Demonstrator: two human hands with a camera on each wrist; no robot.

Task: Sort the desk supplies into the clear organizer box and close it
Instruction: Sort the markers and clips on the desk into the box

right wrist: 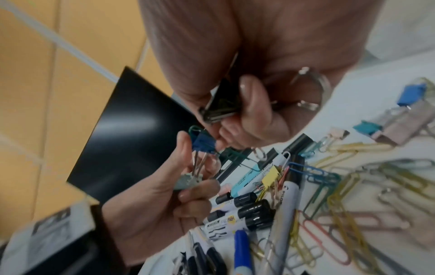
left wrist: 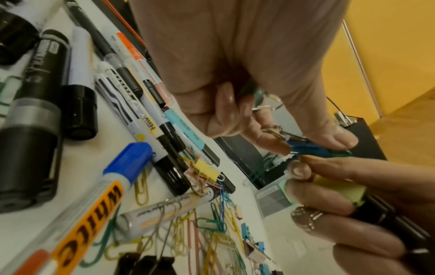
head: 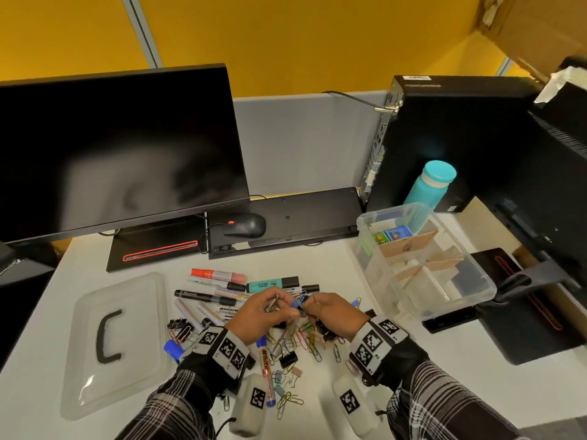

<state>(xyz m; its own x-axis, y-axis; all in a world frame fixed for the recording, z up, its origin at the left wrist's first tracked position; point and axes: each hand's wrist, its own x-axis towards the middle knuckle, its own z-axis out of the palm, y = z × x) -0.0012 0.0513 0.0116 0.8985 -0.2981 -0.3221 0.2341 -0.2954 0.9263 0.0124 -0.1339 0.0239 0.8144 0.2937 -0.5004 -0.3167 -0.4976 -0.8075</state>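
Note:
Above a pile of supplies my two hands meet on a blue binder clip [head: 297, 303] [left wrist: 306, 148] [right wrist: 204, 142]. My left hand [head: 286, 308] [left wrist: 313, 143] pinches it between thumb and finger and keeps a pale green clip [right wrist: 188, 183] in its palm. My right hand [head: 309, 308] [right wrist: 219, 137] touches the blue clip and a green paper clip [right wrist: 233, 154] caught on it with its fingertips. Its curled fingers grip black binder clips [right wrist: 221, 106] [head: 327, 330]. The clear organizer box [head: 457, 304] stands open at the right with cardboard dividers. Its lid [head: 127, 312] lies at the left.
Markers [head: 219, 276] and coloured paper clips [head: 314, 347] are scattered on the white desk under my hands, with a blue-capped whiteboard marker [head: 265, 366] near me. Behind stand a monitor [head: 111, 147], a mouse [head: 244, 225], a computer tower [head: 444, 138] and a teal bottle [head: 428, 185].

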